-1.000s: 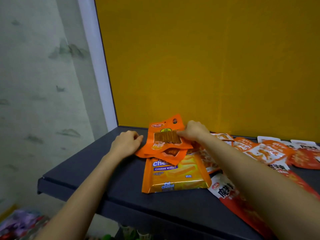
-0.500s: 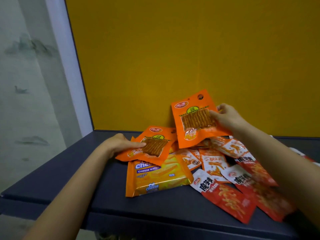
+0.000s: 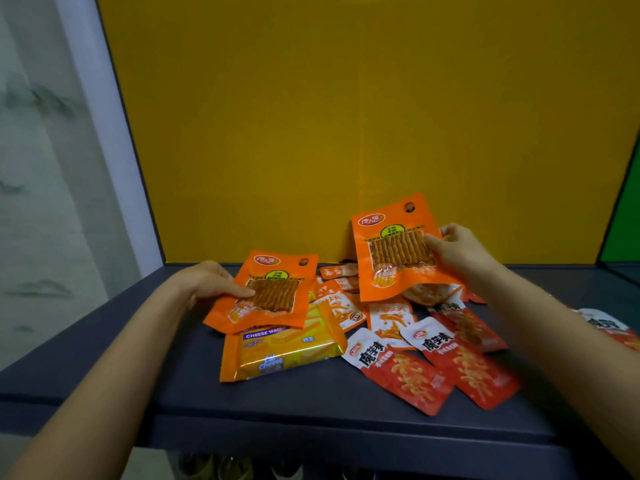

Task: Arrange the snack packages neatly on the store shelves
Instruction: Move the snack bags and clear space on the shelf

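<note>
Two orange packets (image 3: 266, 292), one per hand (image 3: 207, 282).

A broad yellow back panel (image 3: 346, 116) rises at the rear, with a green panel (image 3: 623, 209) at its right edge. A pale wall (image 3: 41, 168) (faint grey, ink-like smudges) and a white frame post (image 3: 104, 133) stand left.

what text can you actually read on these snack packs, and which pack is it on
"CHEESE WA", rest covered: blue band on the yellow wafer pack.
"Cal cheese": lower front of the same wafer pack.
"魔芋爽": white tops of the two red packets at the front.
Orange pouch in the left hand: pouch, red logo and green badge too blurred to read.
Orange pouch in the right hand: pouch, same, unreadable.
Small orange-and-white sachets behind: print too small.
</note>
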Demonstrator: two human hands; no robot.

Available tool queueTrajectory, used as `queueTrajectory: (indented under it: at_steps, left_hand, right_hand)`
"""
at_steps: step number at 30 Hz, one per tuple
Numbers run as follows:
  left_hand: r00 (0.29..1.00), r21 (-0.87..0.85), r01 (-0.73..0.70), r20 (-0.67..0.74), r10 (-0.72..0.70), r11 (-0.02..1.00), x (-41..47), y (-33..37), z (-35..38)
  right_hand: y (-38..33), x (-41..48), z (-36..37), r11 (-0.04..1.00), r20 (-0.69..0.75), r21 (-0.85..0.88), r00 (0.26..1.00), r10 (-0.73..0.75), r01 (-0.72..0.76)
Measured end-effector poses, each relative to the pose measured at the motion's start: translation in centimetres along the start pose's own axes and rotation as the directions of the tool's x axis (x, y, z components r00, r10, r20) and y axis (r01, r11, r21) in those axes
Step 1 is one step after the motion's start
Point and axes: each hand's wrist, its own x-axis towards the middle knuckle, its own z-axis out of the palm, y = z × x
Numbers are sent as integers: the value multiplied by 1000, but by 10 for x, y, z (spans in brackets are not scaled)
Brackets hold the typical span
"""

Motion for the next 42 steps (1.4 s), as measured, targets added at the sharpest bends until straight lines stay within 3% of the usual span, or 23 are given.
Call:
queueTrajectory:
  at_steps: [3,9,14,20,29,33,42]
  left_hand:
    - [998,-35,-63,-6,63,997,-8,7,9]
    - [950,-196,-302,-148,276,933,-41,58,29]
    - [911,-294,-398,-235,338,869,-76,123,97]
    - [920,-509,-382,-132,369,772,-112,189,200]
    - [905,-539,-322,68,421,778,-183,297,375]
    - [864,-539,-303,192,465,786,-215,347,437]
    - [747,-537,-354,330,577,765,-257,457,555]
  right_hand:
    - [3,-9,-20,1000,-7,18,1000,-9,9]
    - [17,-29,-89,998,-26,63,1000,-8,10]
    - [38,-53,-163,997,-104,69,994,45,-37]
    - [68,-91,-274,997,-193,-23,979,66,-72]
    - [125,-162,-462,977,-357,-97,923,142,-188]
    - [148,-180,-535,969,-456,-62,871,185,-239]
    - [197,-201,-657,959,-602,-39,773,201,-280]
